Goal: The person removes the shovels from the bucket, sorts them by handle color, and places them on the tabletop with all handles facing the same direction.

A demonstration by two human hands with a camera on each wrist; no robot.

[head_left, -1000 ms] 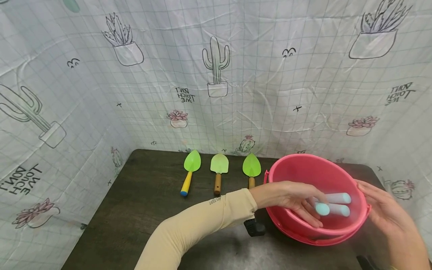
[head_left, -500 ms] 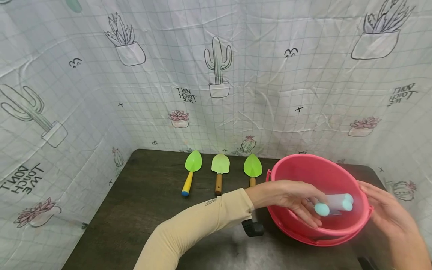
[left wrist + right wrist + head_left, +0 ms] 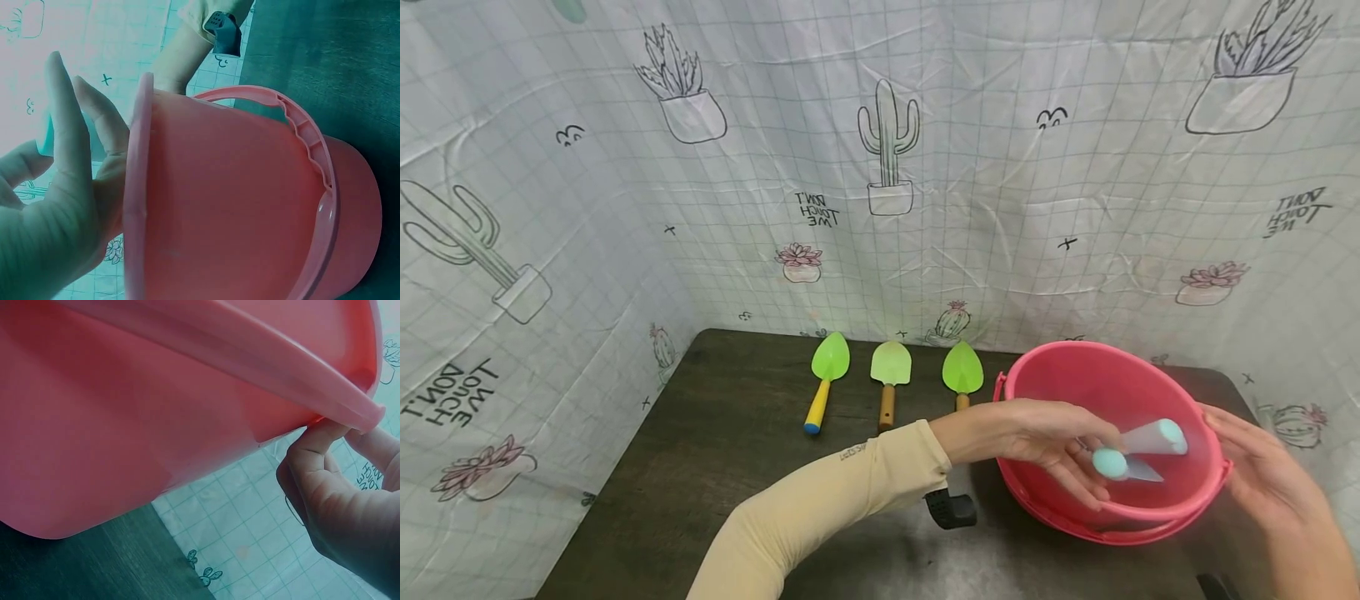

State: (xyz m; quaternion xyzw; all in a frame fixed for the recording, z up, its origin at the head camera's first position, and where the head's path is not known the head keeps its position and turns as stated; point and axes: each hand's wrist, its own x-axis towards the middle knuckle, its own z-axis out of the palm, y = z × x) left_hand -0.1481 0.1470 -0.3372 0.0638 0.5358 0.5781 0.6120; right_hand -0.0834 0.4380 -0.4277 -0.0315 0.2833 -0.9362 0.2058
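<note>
A pink bucket (image 3: 1075, 367) stands on the right side of the table, its mouth tilted toward me. Reaching over its near-left rim, my left hand (image 3: 1052, 442) holds a pale cylinder with a light-blue round end (image 3: 1109, 463) between thumb and fingers. Beyond it, inside the bucket, lies more of the same kind, a whitish cylinder (image 3: 1153, 436) with light-blue ends. A clear pointed sliver (image 3: 1142, 471) shows beside the held one. My right hand (image 3: 337, 481) pinches the bucket's rim on the right, thumb and fingers on either side of it.
Three small trowels with green blades lie in a row at the back: one yellow-handled (image 3: 818, 406), one brown-handled (image 3: 887, 407), and one (image 3: 962, 368) whose handle is partly behind my left forearm. The bucket's handle (image 3: 312, 150) hangs down its near side. A printed curtain (image 3: 985, 167) surrounds the dark table (image 3: 700, 467).
The whitish cylinders in the bucket have shifted from side by side to overlapping, and the clear sliver shows more. My left hand has drawn slightly left; my right hand keeps its place on the rim.
</note>
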